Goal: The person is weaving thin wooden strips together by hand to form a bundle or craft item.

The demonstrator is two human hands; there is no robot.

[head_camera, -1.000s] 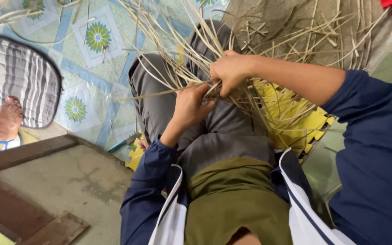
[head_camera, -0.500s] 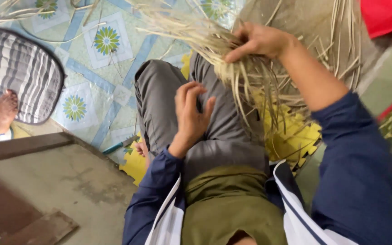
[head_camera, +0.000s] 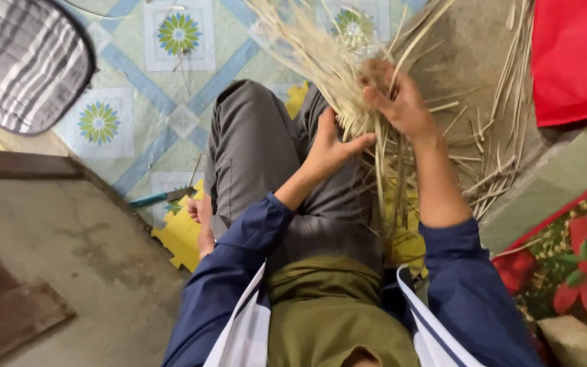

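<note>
Right hand [head_camera: 402,102] grips bundle of pale dry straw strips [head_camera: 327,61] running up-left; left hand [head_camera: 331,146], fingers spread, touches it just below.

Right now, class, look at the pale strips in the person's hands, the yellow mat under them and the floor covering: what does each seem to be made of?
Pale strips: dry plant fibre, perhaps split bamboo or reed; matte, straw-coloured, stiff and splintery, gripped by the right hand, the left hand touching them.
Yellow mat: probably foam; its edge is cut in interlocking teeth.
Floor covering: likely printed vinyl sheet; smooth, repeating flower tiles.
</note>
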